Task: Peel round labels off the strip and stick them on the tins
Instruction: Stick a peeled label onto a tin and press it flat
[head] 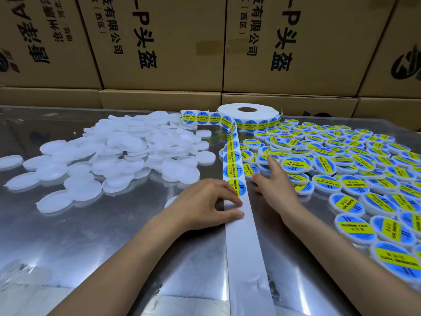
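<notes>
Left hand (206, 202) flat on the label strip (234, 169), fingers (232, 214) straight, pressing it to the steel desk (114, 236). Right hand (274, 190) released, index touching labelled tins (341, 160). Unlabelled white tins (109, 156) heaped left; label roll (248, 112) behind.

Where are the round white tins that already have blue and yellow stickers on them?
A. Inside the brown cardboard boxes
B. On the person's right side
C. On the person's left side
B: the round white tins with blue and yellow labels lie right of the white paper label strip; the plain white tins lie left.
</notes>
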